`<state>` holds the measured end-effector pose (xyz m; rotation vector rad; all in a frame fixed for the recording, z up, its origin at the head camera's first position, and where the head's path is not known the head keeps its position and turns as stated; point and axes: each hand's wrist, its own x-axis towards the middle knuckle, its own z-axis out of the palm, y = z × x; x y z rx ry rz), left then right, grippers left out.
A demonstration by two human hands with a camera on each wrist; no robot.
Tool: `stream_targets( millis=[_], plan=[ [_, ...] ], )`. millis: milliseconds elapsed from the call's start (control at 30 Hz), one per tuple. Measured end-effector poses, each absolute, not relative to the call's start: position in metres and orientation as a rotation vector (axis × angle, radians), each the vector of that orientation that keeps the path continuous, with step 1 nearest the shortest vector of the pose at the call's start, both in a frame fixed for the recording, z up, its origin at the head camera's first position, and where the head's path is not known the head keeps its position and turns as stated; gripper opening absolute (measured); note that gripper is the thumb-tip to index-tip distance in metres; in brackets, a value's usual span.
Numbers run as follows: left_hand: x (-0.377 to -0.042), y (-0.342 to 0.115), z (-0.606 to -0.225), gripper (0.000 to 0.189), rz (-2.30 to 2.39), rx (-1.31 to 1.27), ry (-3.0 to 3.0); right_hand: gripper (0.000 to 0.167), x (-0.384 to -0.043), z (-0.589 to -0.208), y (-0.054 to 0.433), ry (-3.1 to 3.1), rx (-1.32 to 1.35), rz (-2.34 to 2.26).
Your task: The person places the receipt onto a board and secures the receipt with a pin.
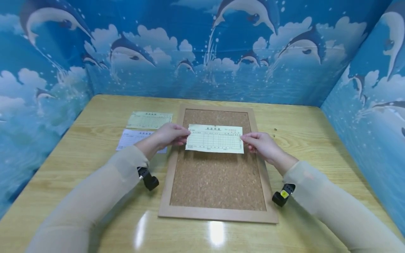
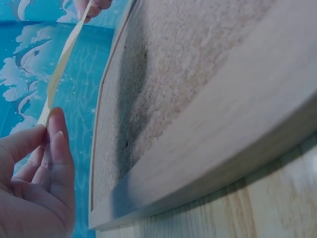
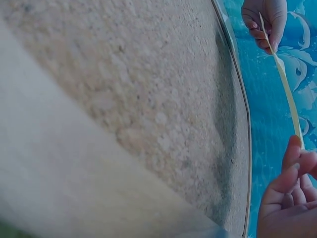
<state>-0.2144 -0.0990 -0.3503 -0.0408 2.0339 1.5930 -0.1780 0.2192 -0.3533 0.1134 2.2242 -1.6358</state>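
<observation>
A pale yellow-green printed receipt form [image 1: 214, 139] is stretched between both hands above the upper part of a wood-framed cork board [image 1: 218, 182]. My left hand [image 1: 171, 135] pinches its left edge between thumb and fingers, and my right hand [image 1: 260, 143] pinches its right edge. Seen nearly edge-on in the left wrist view, the form [image 2: 62, 64] hangs apart from the cork, which carries its shadow. In the right wrist view the right hand's thumb and forefinger meet on the near end of the form [image 3: 291, 101].
Left of the board lie a green printed form [image 1: 148, 119] and a lilac one [image 1: 129, 138], the latter partly hidden by the left hand. Small dark bits [image 1: 275, 129] lie on the wooden table [image 1: 303, 140] to the right. Dolphin-print cloth [image 1: 202, 70] encloses the back and sides.
</observation>
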Motion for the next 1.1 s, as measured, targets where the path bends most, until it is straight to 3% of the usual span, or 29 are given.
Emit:
stream_targets(
  millis=[367,1100],
  plan=[
    [-0.221,-0.098,-0.345,0.028,1.586,-0.052,2.034,0.037,-0.185,-0.351,0.220,2.298,0.099,-1.583],
    [-0.236,-0.090,-0.348,0.030,1.621,-0.072,2.042,0.035,-0.196,-0.349,0.222,2.319,0.128,-1.601]
  ],
)
